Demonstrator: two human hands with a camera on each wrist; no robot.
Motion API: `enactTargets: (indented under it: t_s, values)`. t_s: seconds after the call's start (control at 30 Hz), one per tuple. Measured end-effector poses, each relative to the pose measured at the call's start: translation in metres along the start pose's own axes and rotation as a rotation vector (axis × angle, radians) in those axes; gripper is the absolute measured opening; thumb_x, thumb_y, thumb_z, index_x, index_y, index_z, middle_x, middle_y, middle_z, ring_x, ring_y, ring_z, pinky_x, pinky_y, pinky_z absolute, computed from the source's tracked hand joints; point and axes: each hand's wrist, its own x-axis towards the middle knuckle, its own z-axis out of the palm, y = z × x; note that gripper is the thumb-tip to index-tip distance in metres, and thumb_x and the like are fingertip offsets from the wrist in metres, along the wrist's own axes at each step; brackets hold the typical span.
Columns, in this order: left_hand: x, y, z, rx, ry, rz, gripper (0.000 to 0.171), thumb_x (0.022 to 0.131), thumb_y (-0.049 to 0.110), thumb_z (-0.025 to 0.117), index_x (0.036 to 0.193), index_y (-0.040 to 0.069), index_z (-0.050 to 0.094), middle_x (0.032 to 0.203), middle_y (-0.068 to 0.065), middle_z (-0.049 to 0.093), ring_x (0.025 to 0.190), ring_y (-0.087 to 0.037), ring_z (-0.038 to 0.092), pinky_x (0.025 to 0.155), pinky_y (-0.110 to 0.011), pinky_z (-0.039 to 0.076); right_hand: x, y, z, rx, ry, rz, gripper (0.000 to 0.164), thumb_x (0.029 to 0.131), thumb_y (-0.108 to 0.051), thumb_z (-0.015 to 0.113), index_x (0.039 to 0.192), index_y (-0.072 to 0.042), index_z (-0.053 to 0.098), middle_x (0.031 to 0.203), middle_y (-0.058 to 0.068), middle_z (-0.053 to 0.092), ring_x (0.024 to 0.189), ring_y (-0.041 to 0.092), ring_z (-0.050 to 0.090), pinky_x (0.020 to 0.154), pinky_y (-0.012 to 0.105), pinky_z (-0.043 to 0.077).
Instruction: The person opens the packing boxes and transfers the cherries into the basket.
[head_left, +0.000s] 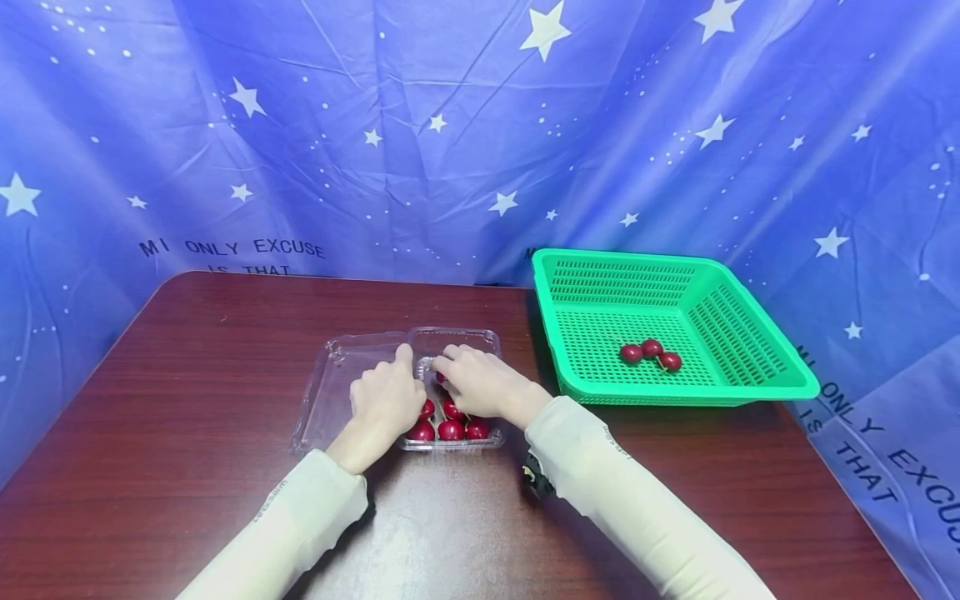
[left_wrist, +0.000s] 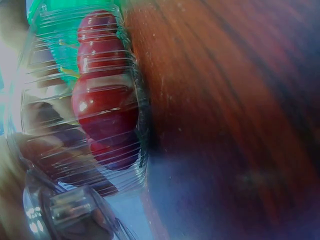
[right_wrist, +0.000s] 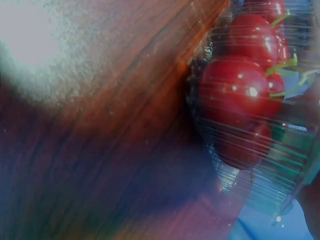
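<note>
Clock positions refer to the tray. Cherries (head_left: pixel 451 430) occupy the 6 o'clock end of a clear tray (head_left: pixel 457 337) on the counter (head_left: pixel 210 400); its lid (head_left: pixel 330 392) lies at 9 o'clock, presumably to leave access free. The left hand (head_left: pixel 386 400) lies along the lid side, apparently as a steady; hidden fingers leave its openness and grasp undeterminable. The right hand (head_left: pixel 480 379) bends over the tray, fingertips at one cherry (head_left: pixel 441 378); whether it is pinched cannot be told. A green basket (head_left: pixel 690 392), between 2 and 3 o'clock, bears three cherries (head_left: pixel 652 348), probably for right-hand reach. Backdrop (head_left: pixel 450 50) lettering: "MI ONLY EXCUSE IS THAT", 10 o'clock; sleeve print (head_left: pixel 272 500) illegible.
</note>
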Motion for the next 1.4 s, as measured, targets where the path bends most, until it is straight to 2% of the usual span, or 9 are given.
enactTargets:
  t_s: [0.3,0.63,0.8,1.17,1.4]
  values:
    - [0.001,0.001,0.000,0.011,-0.018,-0.003,0.031,0.089,0.026,0.056,0.112,0.006,0.048,0.084,-0.024,0.070,0.074,-0.042,0.066,0.057,-0.054,0.052,-0.002,0.007,-0.008,-0.035,0.063,-0.019,0.019,0.087,-0.012,0.063,0.104,-0.005,0.066,0.095,0.011,0.065,0.088,0.025,0.064,0.078,0.041,0.058]
    - [0.001,0.000,0.000,0.012,-0.009,-0.002,0.032,0.089,0.026,0.057,0.111,0.006,0.048,0.085,-0.025,0.070,0.074,-0.043,0.066,0.057,-0.054,0.052,-0.003,0.015,-0.019,-0.004,0.112,0.003,0.022,0.084,-0.011,0.065,0.106,-0.008,0.067,0.094,0.009,0.065,0.085,0.024,0.062,0.073,0.040,0.058]
    - [0.000,0.000,-0.001,0.004,-0.005,-0.001,0.032,0.088,0.026,0.057,0.111,0.005,0.048,0.088,-0.026,0.071,0.077,-0.044,0.066,0.058,-0.055,0.052,-0.003,0.016,-0.026,0.010,0.154,-0.012,0.024,0.084,-0.009,0.063,0.108,-0.008,0.067,0.094,0.009,0.065,0.086,0.024,0.062,0.069,0.041,0.058]
    - [-0.001,0.000,0.000,-0.001,0.007,0.003,0.031,0.088,0.026,0.057,0.109,0.005,0.049,0.088,-0.025,0.071,0.077,-0.045,0.066,0.059,-0.056,0.052,-0.001,0.019,-0.050,-0.007,0.136,0.031,0.023,0.088,-0.012,0.062,0.110,-0.007,0.067,0.099,0.011,0.066,0.091,0.026,0.063,0.074,0.043,0.058]
    - [-0.001,0.000,0.000,0.004,0.007,0.002,0.030,0.088,0.026,0.058,0.107,0.006,0.049,0.084,-0.024,0.070,0.075,-0.044,0.066,0.057,-0.055,0.052,-0.003,0.025,-0.057,-0.006,0.138,0.059,0.024,0.088,-0.012,0.062,0.112,-0.007,0.066,0.101,0.012,0.066,0.093,0.026,0.063,0.077,0.044,0.057]
